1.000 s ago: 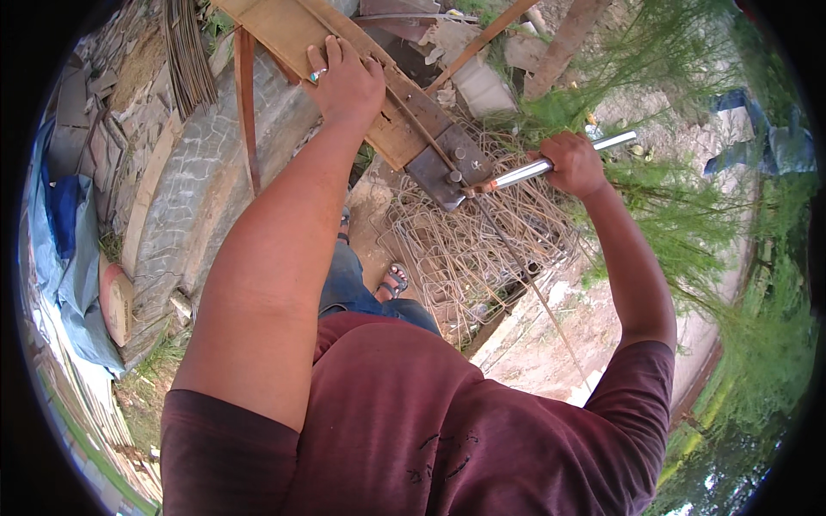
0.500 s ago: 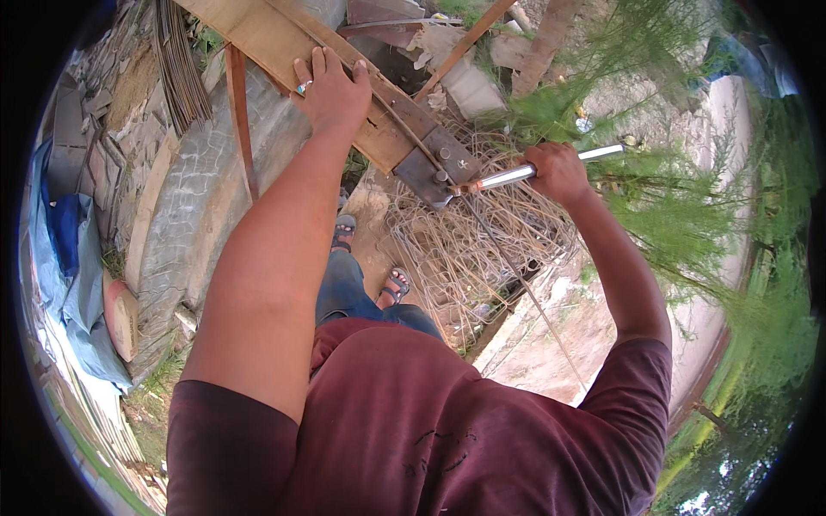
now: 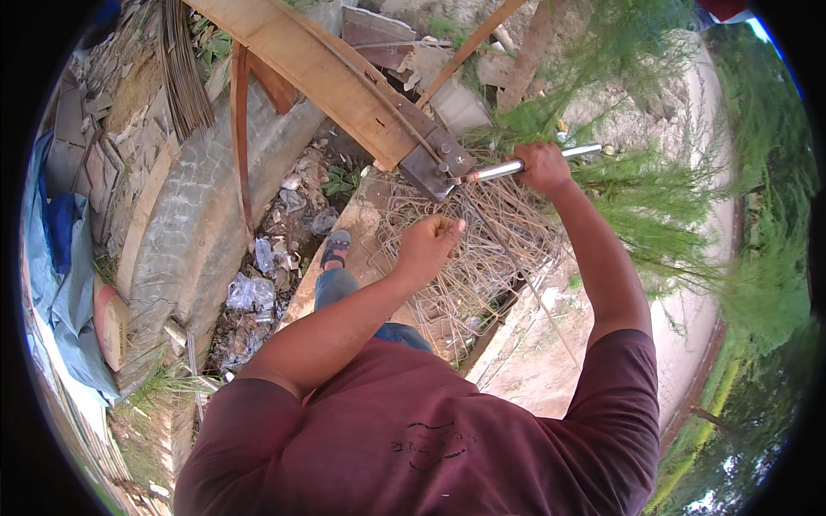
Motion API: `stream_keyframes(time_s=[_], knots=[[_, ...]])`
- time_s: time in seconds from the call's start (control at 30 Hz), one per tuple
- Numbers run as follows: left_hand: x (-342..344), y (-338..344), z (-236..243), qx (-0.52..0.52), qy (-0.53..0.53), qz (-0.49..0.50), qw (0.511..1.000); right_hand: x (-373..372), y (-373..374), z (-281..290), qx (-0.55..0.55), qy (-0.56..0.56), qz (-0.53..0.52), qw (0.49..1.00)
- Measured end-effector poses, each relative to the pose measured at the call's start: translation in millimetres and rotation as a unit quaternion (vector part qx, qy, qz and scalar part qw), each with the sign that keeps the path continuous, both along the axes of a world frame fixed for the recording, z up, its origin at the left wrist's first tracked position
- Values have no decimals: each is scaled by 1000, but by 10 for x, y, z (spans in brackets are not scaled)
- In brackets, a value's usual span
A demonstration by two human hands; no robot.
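Note:
My right hand (image 3: 542, 166) grips a shiny metal pipe handle (image 3: 503, 169) that runs into a steel bending plate (image 3: 434, 163) bolted on the end of a long wooden plank (image 3: 318, 64). My left hand (image 3: 428, 245) hangs below the plate, fingers curled around a thin steel rod (image 3: 508, 249) that slants down from the plate. A pile of bent wire stirrups (image 3: 473, 267) lies under both hands.
A curved stone wall (image 3: 185, 224) with litter beside it runs on the left. A bundle of steel rods (image 3: 181, 73) leans at the upper left. Blue tarpaulin (image 3: 64, 258) lies at the far left. Green bushes (image 3: 654, 198) and sandy ground fill the right.
My left hand left the top of the wooden plank and came down below the steel plate to the thin rod. My right hand keeps hold of the pipe handle.

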State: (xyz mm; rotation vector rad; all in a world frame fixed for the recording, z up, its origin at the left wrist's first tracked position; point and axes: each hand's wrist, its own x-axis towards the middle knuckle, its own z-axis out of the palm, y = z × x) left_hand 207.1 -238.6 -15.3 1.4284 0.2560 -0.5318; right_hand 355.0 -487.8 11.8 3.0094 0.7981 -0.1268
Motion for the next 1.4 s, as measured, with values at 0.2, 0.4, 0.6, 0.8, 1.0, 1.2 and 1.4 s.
stream_keyframes(time_s=[0.2, 0.4, 0.6, 0.8, 1.0, 1.2, 1.4], knots=[[184, -631, -142, -17, 25, -3, 1000, 36, 23, 97, -28, -6, 15, 999], [214, -709, -123, -148, 95, 60, 983, 105, 17, 127, -48, -7, 22, 999], [187, -695, -201, -162, 87, 54, 981, -35, 16, 97, -33, -5, -16, 999], [178, -627, -184, -108, 62, 23, 992, -171, -103, -61, -27, 9, -87, 996], [180, -546, -155, -77, 55, -6, 995, -199, -1009, -119, -34, -75, -194, 978], [202, -464, -89, -30, 57, 8, 998, -411, -811, -194, -51, -114, -266, 956], [143, -273, -160, 24, 42, -8, 999, -1013, -728, -262, -18, -133, -322, 937]])
